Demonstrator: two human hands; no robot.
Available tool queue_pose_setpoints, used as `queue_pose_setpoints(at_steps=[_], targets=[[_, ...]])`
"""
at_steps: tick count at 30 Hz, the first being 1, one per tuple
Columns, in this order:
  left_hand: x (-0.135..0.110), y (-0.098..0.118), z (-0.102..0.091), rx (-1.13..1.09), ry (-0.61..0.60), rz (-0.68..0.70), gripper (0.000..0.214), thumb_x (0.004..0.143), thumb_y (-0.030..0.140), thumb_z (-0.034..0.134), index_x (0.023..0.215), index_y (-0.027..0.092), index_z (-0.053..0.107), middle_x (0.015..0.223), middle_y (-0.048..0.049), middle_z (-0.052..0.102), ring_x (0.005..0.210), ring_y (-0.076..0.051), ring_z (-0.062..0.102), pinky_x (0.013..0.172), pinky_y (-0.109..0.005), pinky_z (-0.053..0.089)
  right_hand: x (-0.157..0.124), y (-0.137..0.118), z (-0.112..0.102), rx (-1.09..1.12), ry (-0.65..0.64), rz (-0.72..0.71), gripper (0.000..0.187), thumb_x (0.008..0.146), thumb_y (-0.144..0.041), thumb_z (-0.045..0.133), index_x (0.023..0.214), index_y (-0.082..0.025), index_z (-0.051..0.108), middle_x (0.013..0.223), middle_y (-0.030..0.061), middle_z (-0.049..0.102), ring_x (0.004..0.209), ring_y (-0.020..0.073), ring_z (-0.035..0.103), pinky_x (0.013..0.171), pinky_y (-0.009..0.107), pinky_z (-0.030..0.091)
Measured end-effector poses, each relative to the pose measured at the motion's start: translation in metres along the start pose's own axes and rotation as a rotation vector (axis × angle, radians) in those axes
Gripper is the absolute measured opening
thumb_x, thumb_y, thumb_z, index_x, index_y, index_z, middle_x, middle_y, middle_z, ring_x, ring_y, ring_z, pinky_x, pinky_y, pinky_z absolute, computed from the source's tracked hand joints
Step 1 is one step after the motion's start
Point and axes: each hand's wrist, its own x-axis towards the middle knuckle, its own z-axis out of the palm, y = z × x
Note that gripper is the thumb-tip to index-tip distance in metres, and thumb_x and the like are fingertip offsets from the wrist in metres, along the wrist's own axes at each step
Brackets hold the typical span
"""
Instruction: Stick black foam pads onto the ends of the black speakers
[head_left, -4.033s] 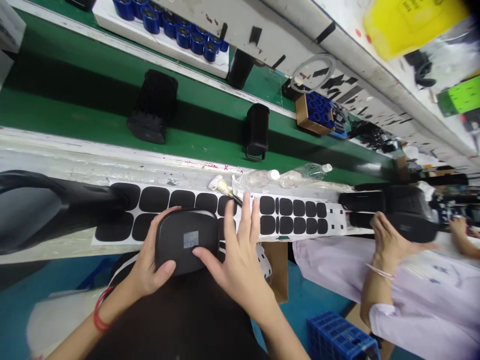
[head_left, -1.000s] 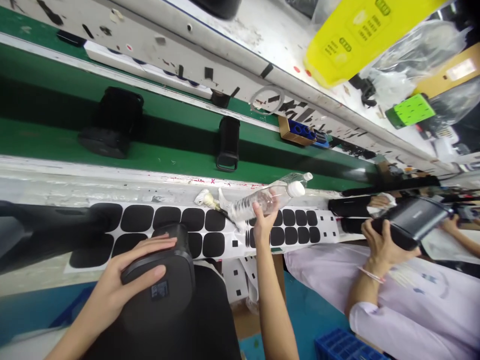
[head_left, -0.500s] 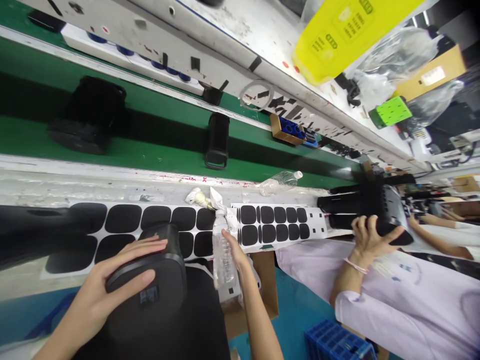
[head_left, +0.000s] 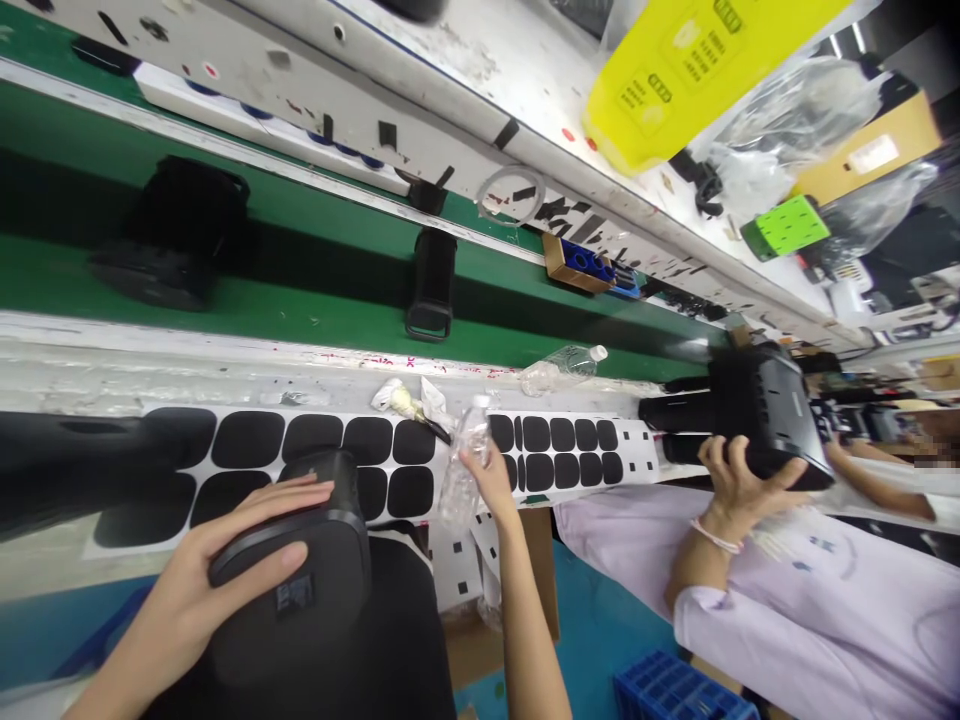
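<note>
My left hand (head_left: 240,560) rests over the rounded end of a black speaker-like housing (head_left: 330,590), its thumb on the end face near a small dark label and its fingers along the top edge. To the right, my right hand (head_left: 487,472) is wrapped round a clear plastic bottle (head_left: 463,480) with a white cap, held tilted over the bench. Beneath both lies a white sheet of black rounded-square pads (head_left: 249,438). A crumpled white cloth (head_left: 397,397) and a dark-tipped brush-like tool (head_left: 431,425) sit just behind the bottle.
Another clear bottle (head_left: 562,368) lies beside the green conveyor (head_left: 322,290), which carries black housings (head_left: 431,285). At right a co-worker's hand (head_left: 739,490) holds a black housing (head_left: 772,410). A blue crate (head_left: 679,690) stands on the floor. A yellow container (head_left: 675,90) sits on the shelf.
My right hand has moved the bottle to the right and up, away from the white cloth, uncovering the dark-tipped tool. My left hand stays on the housing. The co-worker's housing has tilted upward.
</note>
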Motion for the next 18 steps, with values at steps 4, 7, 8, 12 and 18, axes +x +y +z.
queue_pose_setpoints(at_steps=[4,7,8,12,18], targets=[[0.000,0.002,0.001,-0.002,0.001,-0.002,0.036,0.073,0.058,0.075,0.105,0.041,0.077,0.125,0.0046,0.073,0.131,-0.029,0.056,0.122,-0.041,0.031,0.030,-0.020,-0.009,-0.037,0.218,-0.206,0.070,0.067,-0.049,0.082,0.122,-0.015,0.055,0.126,0.0154,0.064,0.118,0.0284,0.059,0.106,0.041,0.043],[0.003,-0.003,-0.002,0.031,-0.032,0.012,0.035,0.076,0.057,0.074,0.108,0.042,0.076,0.128,0.0048,0.071,0.133,-0.028,0.055,0.123,-0.040,0.030,0.059,-0.023,-0.001,-0.056,0.316,-0.266,0.077,0.068,-0.050,0.080,0.127,-0.011,0.051,0.132,0.0198,0.060,0.123,0.0291,0.056,0.109,0.042,0.039],[0.004,-0.005,-0.004,0.047,-0.055,0.019,0.036,0.077,0.056,0.073,0.109,0.042,0.075,0.129,0.0044,0.071,0.133,-0.028,0.055,0.123,-0.041,0.031,0.068,-0.022,0.003,-0.064,0.337,-0.267,0.079,0.069,-0.050,0.080,0.129,-0.010,0.049,0.134,0.0215,0.058,0.124,0.0297,0.056,0.109,0.042,0.040],[0.008,-0.013,-0.008,0.080,-0.100,0.028,0.037,0.079,0.055,0.072,0.112,0.040,0.074,0.132,0.0019,0.069,0.133,-0.029,0.055,0.122,-0.043,0.031,0.092,-0.011,0.015,-0.107,0.387,-0.220,0.077,0.076,-0.047,0.078,0.135,-0.010,0.044,0.138,0.0217,0.055,0.124,0.0297,0.056,0.106,0.045,0.043],[0.008,-0.021,-0.008,0.056,-0.059,0.067,0.040,0.077,0.055,0.073,0.113,0.038,0.075,0.129,-0.0009,0.071,0.132,-0.032,0.056,0.122,-0.050,0.032,0.075,0.001,-0.005,-0.241,0.273,-0.080,0.035,0.095,-0.038,0.067,0.121,-0.016,0.061,0.124,0.0096,0.063,0.110,0.0241,0.063,0.096,0.047,0.053]])
